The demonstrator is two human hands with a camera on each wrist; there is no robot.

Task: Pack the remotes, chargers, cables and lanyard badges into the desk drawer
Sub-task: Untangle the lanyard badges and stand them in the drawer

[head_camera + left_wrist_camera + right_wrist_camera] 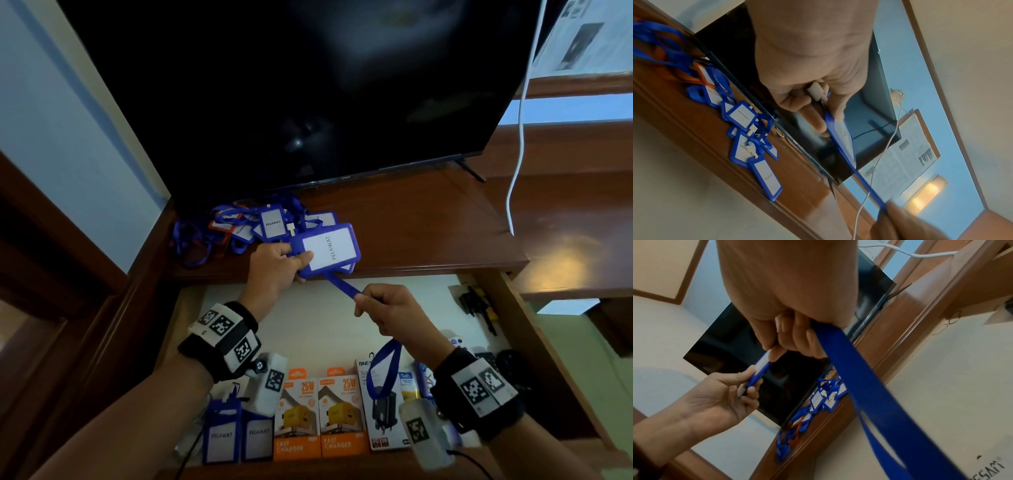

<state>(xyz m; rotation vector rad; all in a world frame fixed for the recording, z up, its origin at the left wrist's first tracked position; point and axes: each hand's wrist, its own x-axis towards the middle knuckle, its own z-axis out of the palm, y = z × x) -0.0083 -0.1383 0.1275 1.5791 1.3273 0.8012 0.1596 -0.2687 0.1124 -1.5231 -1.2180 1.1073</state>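
- Our left hand (274, 270) pinches the blue plastic "PELAWAT" badge holder (329, 248) above the desk edge.
- Our right hand (394, 313) closes on its blue fabric lanyard strap (342, 284), over the open wooden drawer (534, 342).
- Only the left wrist view shows the white clip (816, 91).

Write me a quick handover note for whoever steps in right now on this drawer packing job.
Left hand: pinches a blue badge holder marked PELAWAT above the drawer's back edge.
Right hand: grips that badge's blue lanyard strap; the rest of it loops down below the wrist.
Done: in the open drawer, two badges at front left, charger boxes beside them, dark items at right.
Left: a pile of lanyard badges on the desktop under the TV; then the held one.
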